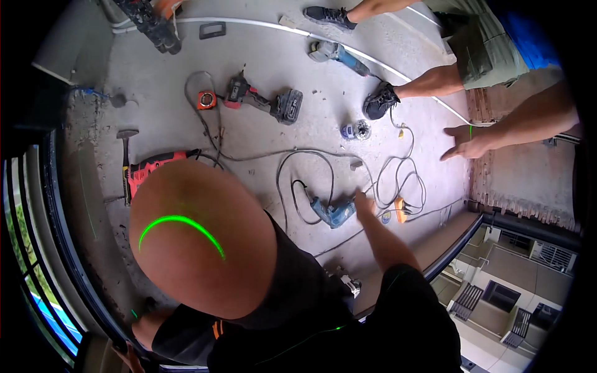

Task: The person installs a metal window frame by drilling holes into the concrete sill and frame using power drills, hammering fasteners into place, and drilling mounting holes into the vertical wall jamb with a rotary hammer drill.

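My right hand [365, 204] reaches down to the floor and is closed at the end of a corded blue power drill [336, 213] lying on its side. My left hand [148, 328] is low at the left, by the window frame [71, 261]; its fingers are mostly hidden, so I cannot tell what they do. My bent knee [202, 242], with a green laser line across it, covers part of a red power tool [155, 166]. Beside that tool lies a hammer [126, 149].
On the floor lie a cordless driver [249, 96], a tape measure [206, 100], an angle grinder [339, 57], a jar [356, 130] and looped cables [295, 151]. Another person's pointing hand [466, 142] and shoes [380, 101] are at the right. A black tool [149, 25] stands far left.
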The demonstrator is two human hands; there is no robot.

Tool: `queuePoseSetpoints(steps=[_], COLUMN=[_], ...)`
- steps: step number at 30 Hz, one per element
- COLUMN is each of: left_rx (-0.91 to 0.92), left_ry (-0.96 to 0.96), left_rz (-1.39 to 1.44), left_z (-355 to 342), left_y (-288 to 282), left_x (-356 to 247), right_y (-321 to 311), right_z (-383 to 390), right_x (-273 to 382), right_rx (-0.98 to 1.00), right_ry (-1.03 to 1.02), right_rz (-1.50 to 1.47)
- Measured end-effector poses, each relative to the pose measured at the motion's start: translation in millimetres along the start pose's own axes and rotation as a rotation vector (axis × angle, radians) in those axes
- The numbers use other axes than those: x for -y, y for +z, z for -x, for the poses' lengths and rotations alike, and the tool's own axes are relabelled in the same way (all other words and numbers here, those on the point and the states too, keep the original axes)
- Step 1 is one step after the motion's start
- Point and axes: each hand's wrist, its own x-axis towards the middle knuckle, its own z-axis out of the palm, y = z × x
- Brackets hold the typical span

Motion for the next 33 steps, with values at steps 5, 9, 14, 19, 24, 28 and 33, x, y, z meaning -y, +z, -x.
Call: queuePoseSetpoints(steps=[5,9,14,19,24,28,33], left_rx=[-0.005,-0.210,-0.247,-0.256,-0.407,-0.832,0.165], left_ry=[0.086,0.149,-0.122,-0.212,-0.111,0.309,0.269], left_rz=[0.136,-0.003,-0.134,-0.100,-0.151,0.198,1.342], left_z=[-38.5,-9.0,13.6,45.6,48.5,30.1,38.3], left_y=[67.9,41.8,49.0,31.7,17.4,30.7,90.0], left_x=[-0.8,-53.2,-96.4,-112.0,-183.7,-330.9,-550.8], right_y=[65.6,120.7,57.7,2.3,-74.9,-121.4,-142.1], right_z=[-26.0,-20.4,7.8,10.3,27.5,110.7,381.2], right_x=[-116.2,-7.6,98.4,177.6,277.7,397.0,528.5], right_rx=[0.483,0.647,0.503,0.358,0.228,0.225,-0.150], right_ry=[0.205,0.306,0.141,-0.154,-0.695,-1.348,-2.136], right_rz=[-0.898,-0.995,-0.852,-0.637,-0.415,-0.209,0.293])
